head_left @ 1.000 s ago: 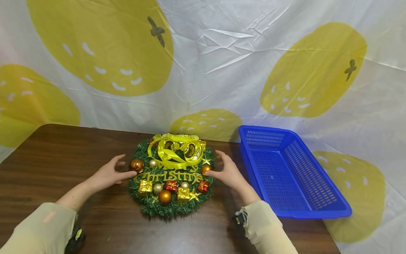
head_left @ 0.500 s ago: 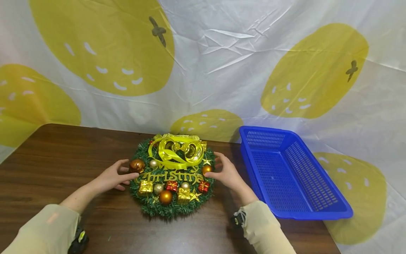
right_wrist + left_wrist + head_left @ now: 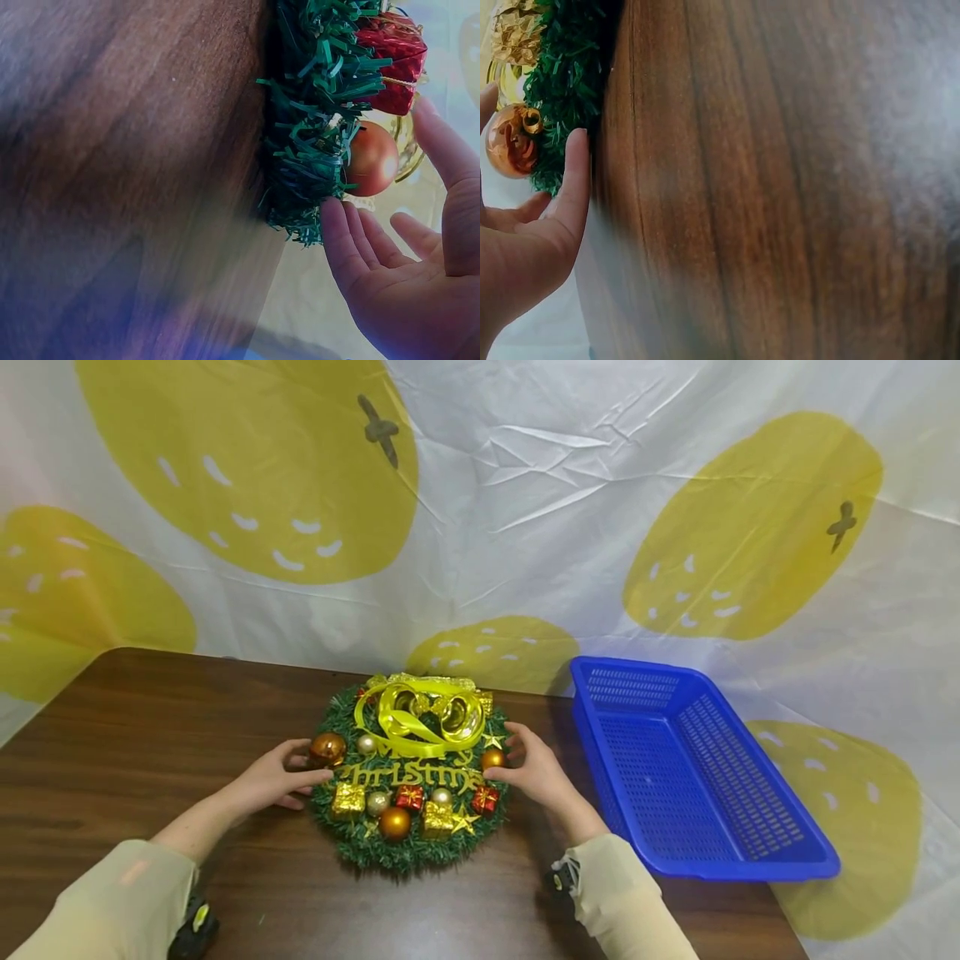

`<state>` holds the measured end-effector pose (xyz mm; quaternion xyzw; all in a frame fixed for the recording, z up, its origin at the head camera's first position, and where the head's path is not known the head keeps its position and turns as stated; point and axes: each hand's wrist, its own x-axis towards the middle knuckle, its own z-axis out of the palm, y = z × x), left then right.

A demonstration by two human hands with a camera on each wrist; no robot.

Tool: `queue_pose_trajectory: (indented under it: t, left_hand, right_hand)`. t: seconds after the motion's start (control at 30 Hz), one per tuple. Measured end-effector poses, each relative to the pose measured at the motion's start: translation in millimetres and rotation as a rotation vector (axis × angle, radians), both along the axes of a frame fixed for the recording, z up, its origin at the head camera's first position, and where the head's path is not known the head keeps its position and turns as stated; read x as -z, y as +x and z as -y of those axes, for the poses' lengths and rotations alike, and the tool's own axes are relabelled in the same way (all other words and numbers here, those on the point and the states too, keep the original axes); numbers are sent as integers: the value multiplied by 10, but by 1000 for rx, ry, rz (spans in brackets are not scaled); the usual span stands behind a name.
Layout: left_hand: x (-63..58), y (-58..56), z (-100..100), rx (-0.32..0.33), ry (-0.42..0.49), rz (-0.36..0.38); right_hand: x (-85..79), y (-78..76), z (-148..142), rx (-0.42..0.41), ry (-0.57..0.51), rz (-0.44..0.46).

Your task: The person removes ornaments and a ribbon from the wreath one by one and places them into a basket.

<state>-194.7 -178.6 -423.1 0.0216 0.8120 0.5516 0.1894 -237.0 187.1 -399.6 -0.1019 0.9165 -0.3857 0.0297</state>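
A round green Christmas wreath point(image 3: 405, 857) lies on the table, with gold "Christmas" lettering, baubles, small wrapped boxes and stars. Yellow ribbon point(image 3: 420, 748) and gold bells point(image 3: 453, 714) sit at its upper part. At the wreath's left side my left hand point(image 3: 262, 783) has its fingers extended against the rim, thumb over the edge below a copper bauble point(image 3: 327, 749). My right hand point(image 3: 543, 772) is at the opposite side, its thumb tip beside an orange bauble point(image 3: 373, 159). In the right wrist view its fingertips point(image 3: 331, 206) touch the green tinsel, below a red gift box point(image 3: 394, 64).
A blue plastic basket point(image 3: 651, 858) with slotted walls stands right of the wreath, near my right forearm. The dark wooden table point(image 3: 172, 718) ends at the back against a white cloth point(image 3: 495, 552) printed with large yellow fruit.
My left hand has moved in to the right, its fingers now against the wreath's side. The right hand stays nearly in place, and the wreath lies where it was.
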Motion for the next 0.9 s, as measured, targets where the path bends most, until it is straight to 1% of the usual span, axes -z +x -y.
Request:
queue_pose_trajectory:
  t: [0.27,0.47,0.7,0.9]
  left_hand:
    - [61,7,-17,-27,-21,-19]
    - [102,7,-41,-52,-19,-29]
    - [106,7,-57,-57,-33,-49]
    - [91,13,-64,-56,-43,-50]
  right_hand:
    - [16,-8,3,-6,-10,-11]
    - [24,-26,-2,-17,3,-5]
    - [56,-54,-3,-26,22,0]
    - [83,-62,2,-33,39,-39]
